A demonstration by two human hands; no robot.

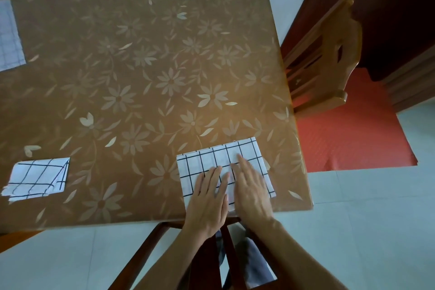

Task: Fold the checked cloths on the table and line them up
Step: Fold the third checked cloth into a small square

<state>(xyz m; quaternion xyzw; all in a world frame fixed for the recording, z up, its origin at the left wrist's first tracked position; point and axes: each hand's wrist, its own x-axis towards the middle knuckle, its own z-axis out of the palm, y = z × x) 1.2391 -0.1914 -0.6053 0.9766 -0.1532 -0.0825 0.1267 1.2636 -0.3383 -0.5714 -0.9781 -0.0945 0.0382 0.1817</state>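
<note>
Cloth (pixel 219 160) near the worktop's (pixel 141 54) front right corner lies folded under the left hand (pixel 207 198) and right hand (pixel 251 190), fingers flat, gripping nothing. A second folded cloth (pixel 37 178) sits front left; a third (pixel 10 35) far left. Lining up seems left.

The person's left hand (pixel 207 200) and right hand (pixel 253 192) are bare, with no ring, watch or glove. Behind the fingers both forearms are also uncovered, and no sleeve shows. Further back from the fingers, a grey-blue cloth trouser leg (pixel 255 262) is visible between the forearms.
</note>
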